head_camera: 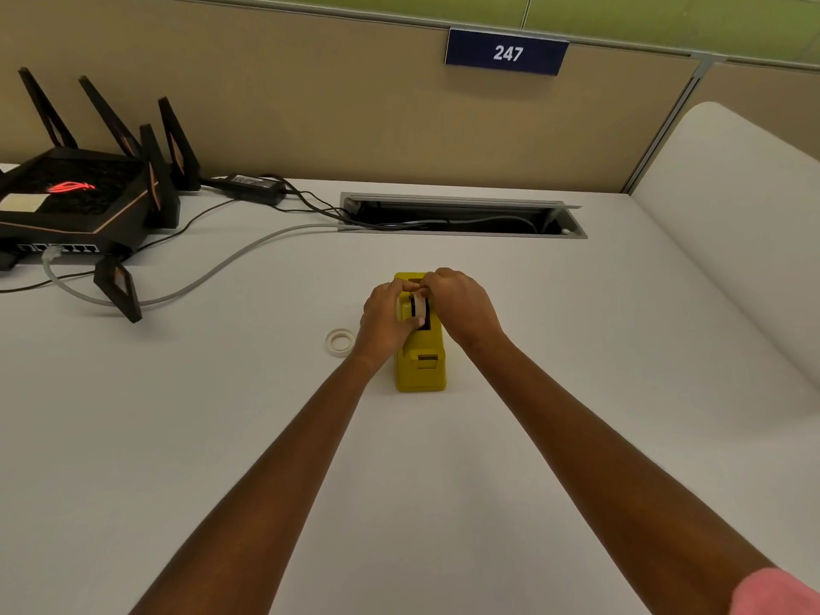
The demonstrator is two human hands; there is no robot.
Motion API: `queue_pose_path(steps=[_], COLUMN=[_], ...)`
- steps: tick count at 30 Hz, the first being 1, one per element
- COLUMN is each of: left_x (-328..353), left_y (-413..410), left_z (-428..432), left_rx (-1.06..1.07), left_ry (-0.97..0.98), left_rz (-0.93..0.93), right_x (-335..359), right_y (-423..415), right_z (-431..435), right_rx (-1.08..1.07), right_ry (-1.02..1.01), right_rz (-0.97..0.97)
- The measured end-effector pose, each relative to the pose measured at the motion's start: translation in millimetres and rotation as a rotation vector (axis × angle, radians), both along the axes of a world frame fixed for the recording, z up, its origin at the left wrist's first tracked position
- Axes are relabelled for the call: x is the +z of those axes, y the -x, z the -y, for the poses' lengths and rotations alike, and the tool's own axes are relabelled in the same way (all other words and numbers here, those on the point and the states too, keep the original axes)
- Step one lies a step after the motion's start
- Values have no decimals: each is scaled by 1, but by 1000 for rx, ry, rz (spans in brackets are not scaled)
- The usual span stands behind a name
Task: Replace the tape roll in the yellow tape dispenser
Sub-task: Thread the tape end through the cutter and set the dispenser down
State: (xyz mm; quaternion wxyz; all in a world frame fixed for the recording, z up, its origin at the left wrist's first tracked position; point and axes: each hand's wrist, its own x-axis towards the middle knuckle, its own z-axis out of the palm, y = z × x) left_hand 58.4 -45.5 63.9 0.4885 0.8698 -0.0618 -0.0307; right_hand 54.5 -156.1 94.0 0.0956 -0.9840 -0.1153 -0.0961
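Observation:
The yellow tape dispenser (421, 370) stands on the white desk in the middle of the head view, its cutter end toward me. A tape roll (418, 306) with a black hub sits upright in the dispenser's top slot. My left hand (385, 319) grips the roll from the left, thumb across its near side. My right hand (461, 306) pinches the top of the same roll from the right. A second, thin whitish tape ring (341, 342) lies flat on the desk just left of my left wrist.
A black router (75, 201) with upright antennas sits at the far left, its grey and black cables (230, 264) trailing to an open cable hatch (461, 215) at the desk's back. A beige partition stands behind, and a white rounded surface (732, 241) borders the right.

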Motion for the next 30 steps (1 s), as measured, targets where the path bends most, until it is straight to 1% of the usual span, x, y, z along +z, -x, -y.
queue_pose_path(steps=[10, 14, 19, 24, 30], left_x=[0, 1, -2, 0, -2], left_y=[1, -2, -3, -2, -2], left_z=[2, 3, 0, -2, -3], left_rx=[49, 57, 11, 10, 23], left_ry=[83, 31, -66, -23, -28], left_rz=[-7, -3, -9, 11, 32], right_x=[3, 3, 2, 1, 0], right_y=[-3, -1, 3, 3, 1], right_z=[-1, -1, 1, -1, -1], right_rx=[-27, -23, -9, -4, -4], right_ry=[1, 4, -3, 10, 30], right_rz=[-37, -32, -20, -10, -20])
